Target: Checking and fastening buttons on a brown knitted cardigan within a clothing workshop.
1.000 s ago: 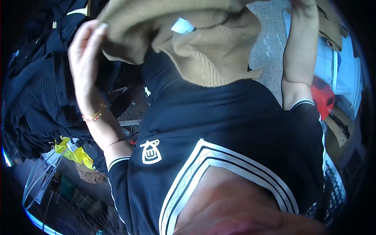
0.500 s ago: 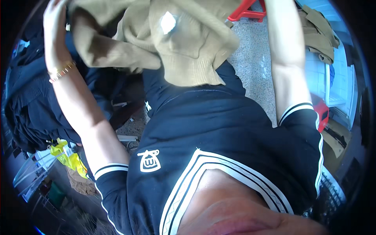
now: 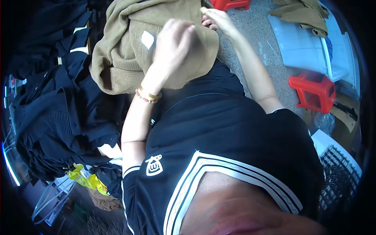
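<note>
A tan knitted garment (image 3: pixel 117 43) with ribbed edging lies bunched over my lap and the dark cloth beneath. A small white diamond-shaped patch (image 3: pixel 147 39) shows on its front. My left hand (image 3: pixel 174 43), with bracelets at the wrist, is over the garment just right of the patch. Its fingers are curled in, slightly blurred, and whatever they grip is hidden. At the garment's upper right edge is my right hand (image 3: pixel 219 21). One digit with a tan covering at its tip stretches out, apart from the other bent fingers; nothing shows between them.
Dark garments (image 3: pixel 66 109) are heaped on my left, with a yellow bag (image 3: pixel 88 179) below them. To the right stand a light blue plastic bin (image 3: pixel 291 47), with another tan piece (image 3: pixel 309 15) over it, and a red stool (image 3: pixel 315 92). Another red stool (image 3: pixel 231 4) is farther ahead.
Both hands have come inward from wide apart, the left one rightward onto the garment. The tan garment, lifted and spread before, now lies lower and more bunched. The view has shifted slightly.
</note>
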The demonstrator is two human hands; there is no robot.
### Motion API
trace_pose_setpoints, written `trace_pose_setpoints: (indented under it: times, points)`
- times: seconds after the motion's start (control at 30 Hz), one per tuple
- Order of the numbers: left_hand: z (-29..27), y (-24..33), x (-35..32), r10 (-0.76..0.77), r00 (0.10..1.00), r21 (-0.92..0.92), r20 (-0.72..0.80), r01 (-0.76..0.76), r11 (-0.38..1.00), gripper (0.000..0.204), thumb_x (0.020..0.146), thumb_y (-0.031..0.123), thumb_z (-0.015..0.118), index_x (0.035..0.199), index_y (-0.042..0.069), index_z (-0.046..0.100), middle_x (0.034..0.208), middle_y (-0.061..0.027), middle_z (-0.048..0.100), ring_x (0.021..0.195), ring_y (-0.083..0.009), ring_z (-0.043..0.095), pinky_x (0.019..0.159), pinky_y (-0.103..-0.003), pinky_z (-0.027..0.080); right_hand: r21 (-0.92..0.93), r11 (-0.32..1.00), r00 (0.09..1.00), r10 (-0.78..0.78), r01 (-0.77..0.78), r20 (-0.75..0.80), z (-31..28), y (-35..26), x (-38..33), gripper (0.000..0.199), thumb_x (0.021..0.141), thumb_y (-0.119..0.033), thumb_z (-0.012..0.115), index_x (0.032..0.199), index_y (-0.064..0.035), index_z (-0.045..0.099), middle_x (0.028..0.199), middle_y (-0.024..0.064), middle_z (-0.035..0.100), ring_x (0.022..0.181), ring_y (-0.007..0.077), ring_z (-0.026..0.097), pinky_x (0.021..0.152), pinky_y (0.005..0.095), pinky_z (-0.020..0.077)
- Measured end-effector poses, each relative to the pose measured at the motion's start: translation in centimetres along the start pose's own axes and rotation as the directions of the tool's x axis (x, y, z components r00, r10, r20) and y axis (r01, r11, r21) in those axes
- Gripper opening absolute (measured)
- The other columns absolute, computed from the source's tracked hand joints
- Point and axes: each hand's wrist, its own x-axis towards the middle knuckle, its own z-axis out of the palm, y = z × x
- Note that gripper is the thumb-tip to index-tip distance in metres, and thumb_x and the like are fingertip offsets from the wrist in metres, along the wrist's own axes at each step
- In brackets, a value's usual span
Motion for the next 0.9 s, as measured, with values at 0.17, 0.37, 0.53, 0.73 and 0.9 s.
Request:
trace_pose_setpoints:
  times: [0.17,0.37,0.53,0.73,0.9]
  points:
    - [0.8,-2.4,3.3,-0.054,0.996,0.173,-0.067,0.065,0.983,0.031,0.084,0.025,0.069,0.102,0.000,0.067,0.092,-0.0130,0.063,0.078,-0.0186,0.062,0.068,-0.029,0.048,0.042,0.932,0.916,-0.361,0.359,0.173,4.2,-0.6,-3.2,0.041,0.093,-0.017,0.055,0.129,0.0008,0.051,0.104,0.0038,0.062,0.090,0.0109,0.057,0.077,0.0240,0.0467]
    - [-2.8,-3.7,3.9,-0.418,0.908,0.001,0.029,0.418,0.909,0.030,0.085,0.023,0.066,0.098,-0.004,0.068,0.086,-0.0133,0.068,0.079,-0.0186,0.065,0.075,-0.027,0.049,0.111,0.919,0.815,-0.388,0.378,0.430,6.4,-1.4,-6.7,0.047,0.092,-0.013,0.055,0.136,-0.0007,0.045,0.130,0.0128,0.055,0.119,0.0183,0.051,0.101,0.0300,0.0393]
    - [-15.3,-3.5,4.1,-0.482,0.866,-0.543,-0.133,0.343,0.766,0.022,0.089,0.012,0.062,0.107,-0.001,0.065,0.100,-0.0088,0.068,0.090,-0.0188,0.065,0.079,-0.028,0.051,0.062,0.949,0.883,-0.311,0.309,0.352,1.5,-0.1,-6.1,0.027,0.090,-0.017,0.061,0.113,-0.0030,0.065,0.102,0.0084,0.068,0.090,0.0111,0.063,0.082,0.0247,0.0498]
    - [-31.8,-1.7,3.8,-0.454,0.778,-0.570,-0.435,0.153,0.807,0.035,0.093,0.015,0.054,0.123,-0.004,0.053,0.124,-0.0134,0.059,0.114,-0.0247,0.056,0.103,-0.038,0.041,-0.030,0.936,0.936,-0.351,0.351,0.020,0.0,1.2,-2.8,0.027,0.087,-0.017,0.065,0.109,-0.0010,0.065,0.089,0.0066,0.067,0.073,0.0127,0.061,0.067,0.0265,0.0506]
    - [-39.1,1.3,1.6,-0.429,0.803,-0.505,-0.414,0.190,0.842,0.038,0.094,0.017,0.053,0.126,-0.003,0.052,0.127,-0.0167,0.055,0.119,-0.0286,0.052,0.105,-0.046,0.037,-0.064,0.916,0.918,-0.394,0.396,0.037,1.2,-0.8,-1.8,0.036,0.085,-0.016,0.068,0.117,-0.0014,0.061,0.098,0.0067,0.065,0.079,0.0118,0.060,0.069,0.0265,0.0505]
